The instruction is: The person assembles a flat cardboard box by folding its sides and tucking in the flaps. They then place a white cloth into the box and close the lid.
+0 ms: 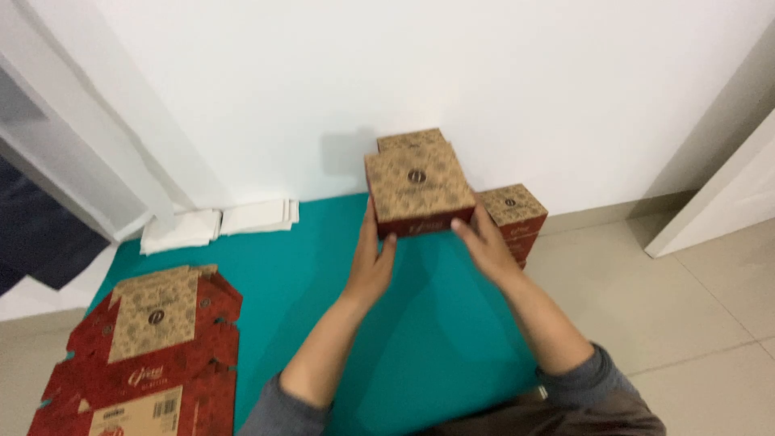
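Hands, left (pixel 370 262) and right (pixel 484 242), grip folded box (pixel 418 190); stacked boxes (pixel 513 211) beside, flat cardboard (pixel 145 355) apart.

- You had open teal mat (pixel 323 266) between your forearms and to their left, with room to pass.
- The brown-topped red cardboard box (pixel 418 190) between your left hand (pixel 371 262) and right hand (pixel 484 242) blocked the way ahead.
- Stacked matching boxes (pixel 513 214) crowded your right, touching the white wall (pixel 404 73).
- Flattened red cardboard box blanks (pixel 145 355) covered the mat's left edge.
- A pile of white folded sheets (pixel 218 222) lined the wall there.
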